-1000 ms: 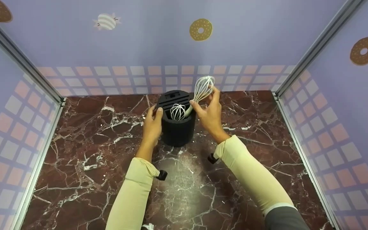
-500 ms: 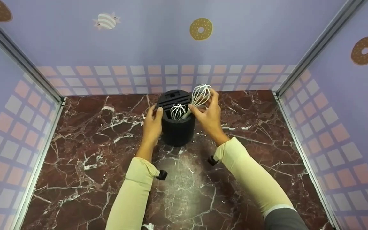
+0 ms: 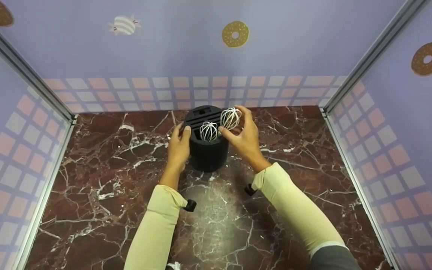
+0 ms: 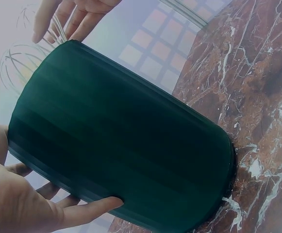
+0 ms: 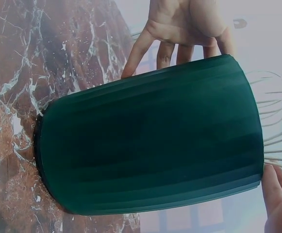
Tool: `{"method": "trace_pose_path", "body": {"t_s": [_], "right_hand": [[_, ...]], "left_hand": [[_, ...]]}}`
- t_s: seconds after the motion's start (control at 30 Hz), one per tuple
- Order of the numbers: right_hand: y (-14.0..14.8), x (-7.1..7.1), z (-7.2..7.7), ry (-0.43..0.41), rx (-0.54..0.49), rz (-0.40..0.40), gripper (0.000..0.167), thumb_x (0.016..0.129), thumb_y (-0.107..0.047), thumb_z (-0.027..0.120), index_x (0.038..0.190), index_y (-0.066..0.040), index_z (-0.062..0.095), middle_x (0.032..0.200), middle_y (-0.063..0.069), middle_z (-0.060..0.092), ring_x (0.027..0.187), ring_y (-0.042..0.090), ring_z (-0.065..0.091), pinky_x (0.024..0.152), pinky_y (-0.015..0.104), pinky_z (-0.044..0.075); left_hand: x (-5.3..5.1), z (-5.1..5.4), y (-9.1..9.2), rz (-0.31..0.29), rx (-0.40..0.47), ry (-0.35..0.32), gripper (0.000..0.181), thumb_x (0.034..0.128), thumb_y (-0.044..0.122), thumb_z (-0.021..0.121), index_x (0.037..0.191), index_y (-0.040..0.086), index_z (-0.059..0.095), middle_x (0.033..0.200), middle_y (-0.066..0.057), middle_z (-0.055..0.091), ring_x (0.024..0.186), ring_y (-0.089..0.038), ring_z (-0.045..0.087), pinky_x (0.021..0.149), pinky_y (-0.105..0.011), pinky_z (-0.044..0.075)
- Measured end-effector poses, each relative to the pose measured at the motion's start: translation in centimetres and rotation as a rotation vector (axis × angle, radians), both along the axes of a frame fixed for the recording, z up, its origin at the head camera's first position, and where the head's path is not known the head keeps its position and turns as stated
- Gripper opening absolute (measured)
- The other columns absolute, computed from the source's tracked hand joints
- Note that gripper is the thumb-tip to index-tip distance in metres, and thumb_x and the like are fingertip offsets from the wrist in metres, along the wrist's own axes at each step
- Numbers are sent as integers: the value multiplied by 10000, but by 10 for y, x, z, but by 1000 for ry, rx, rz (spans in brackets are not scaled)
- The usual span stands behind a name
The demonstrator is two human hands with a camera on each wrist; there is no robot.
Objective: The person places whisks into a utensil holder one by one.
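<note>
A black round utensil holder (image 3: 208, 157) with a slotted top stands upright on the marble-patterned surface; it looks dark green in both wrist views. My left hand (image 3: 179, 148) holds its left side, thumb up at the rim and fingers along the wall (image 4: 121, 136). At the holder's right rim, my right hand (image 3: 248, 138) pinches a white wire whisk (image 3: 230, 117) by the lower wires of its head. The whisk's handle is hidden, down inside the holder. A second, smaller whisk (image 3: 209, 132) stands in the front opening, wire head up, just left of the first.
Dark red marble-patterned tabletop (image 3: 118, 210) spreads around the holder. Behind it rises a purple back wall (image 3: 178, 45) with donut and candy pictures. Side walls (image 3: 399, 142) with grey metal edge rails bound the left and right.
My right hand has lowered the whisk into the holder, and the whisk's head has come down and leftward, close to the smaller whisk. My left hand and the holder have not moved.
</note>
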State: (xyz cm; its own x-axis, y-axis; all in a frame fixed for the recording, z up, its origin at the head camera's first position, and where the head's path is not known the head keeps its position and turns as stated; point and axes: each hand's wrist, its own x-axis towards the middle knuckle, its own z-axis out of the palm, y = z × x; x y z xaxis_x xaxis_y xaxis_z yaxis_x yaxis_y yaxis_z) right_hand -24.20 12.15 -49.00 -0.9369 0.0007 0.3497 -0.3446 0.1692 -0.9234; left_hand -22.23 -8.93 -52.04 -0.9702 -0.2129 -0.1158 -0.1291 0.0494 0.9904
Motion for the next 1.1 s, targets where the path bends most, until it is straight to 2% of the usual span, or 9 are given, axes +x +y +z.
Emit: {"method": "trace_pose_path", "body": {"t_s": [0.33, 0.63, 0.8, 0.97, 1.1], "right_hand": [[-2, 0, 0, -17, 35, 20, 711, 792, -50, 864, 1409, -34, 509, 1273, 215, 613, 1137, 374, 649, 961, 406, 587], [3, -1, -1, 70, 65, 39, 627, 811, -210, 876, 1361, -115, 590, 1194, 167, 608, 1085, 283, 654, 947, 324, 593], [2, -2, -2, 57, 66, 21, 547, 851, -159, 831, 1349, -100, 611, 1192, 167, 603, 1105, 316, 647, 976, 371, 585], [-2, 7, 10, 57, 40, 22, 508, 865, -40, 789, 1334, 9, 600, 1198, 301, 575, 1120, 474, 627, 1005, 518, 556], [-4, 16, 20, 40, 41, 35, 487, 878, -42, 766, 1328, 22, 593, 1198, 300, 576, 1131, 483, 620, 1021, 518, 547]], "left_hand": [[1, -2, -1, -1, -12, -8, 580, 1073, 425, 479, 1574, 149, 384, 1573, -132, 446, 1465, -298, 430, 1195, -446, 388], [0, 0, 0, -2, -24, -15, 577, 1064, 458, 481, 1571, 197, 392, 1574, -104, 449, 1453, -298, 440, 1169, -456, 415], [-1, 2, 0, -7, -32, -9, 587, 1063, 463, 480, 1573, 189, 388, 1570, -109, 454, 1453, -298, 442, 1180, -448, 404], [-1, 1, 0, -10, -7, -1, 580, 1068, 439, 482, 1572, 167, 386, 1566, -128, 451, 1454, -300, 439, 1184, -450, 400], [-1, -1, 1, 1, 4, -1, 572, 1070, 420, 490, 1568, 156, 393, 1564, -131, 453, 1444, -299, 450, 1184, -445, 401]]}}
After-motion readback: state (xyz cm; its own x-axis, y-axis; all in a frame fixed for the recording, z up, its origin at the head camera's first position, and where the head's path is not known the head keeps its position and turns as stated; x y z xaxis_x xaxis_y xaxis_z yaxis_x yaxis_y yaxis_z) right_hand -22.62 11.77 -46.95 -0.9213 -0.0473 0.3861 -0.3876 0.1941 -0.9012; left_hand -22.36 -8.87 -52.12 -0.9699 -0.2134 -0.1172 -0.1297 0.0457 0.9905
